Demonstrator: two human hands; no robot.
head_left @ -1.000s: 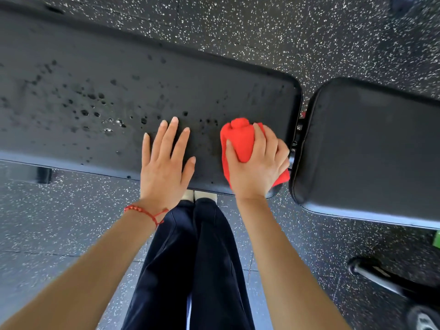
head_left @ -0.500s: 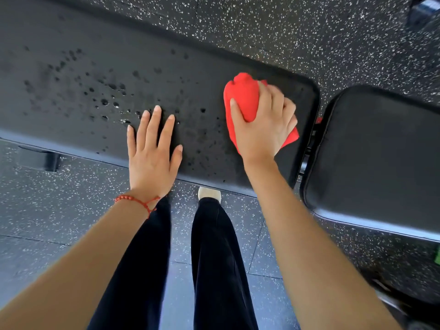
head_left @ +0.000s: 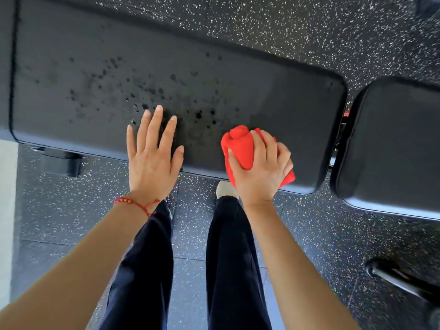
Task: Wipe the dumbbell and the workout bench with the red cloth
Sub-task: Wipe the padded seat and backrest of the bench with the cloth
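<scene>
The black workout bench pad (head_left: 273,91) stretches across the view, dotted with dark wet drops around its middle. My right hand (head_left: 259,165) grips the bunched red cloth (head_left: 240,144) and presses it on the pad near the front edge, toward the right end. My left hand (head_left: 152,153) lies flat with straight, spread fingers on the pad's front edge, left of the cloth. A second black pad (head_left: 395,144) adjoins at the right. No dumbbell is in view.
Speckled black rubber floor (head_left: 309,20) surrounds the bench. A bench foot (head_left: 60,163) shows under the left part of the pad. A dark metal bar (head_left: 400,282) lies on the floor at lower right. My dark-trousered legs (head_left: 233,258) stand close to the bench.
My right hand has pulled the red cloth from the far side of the pad back to the front edge. My left hand stays flat on the pad.
</scene>
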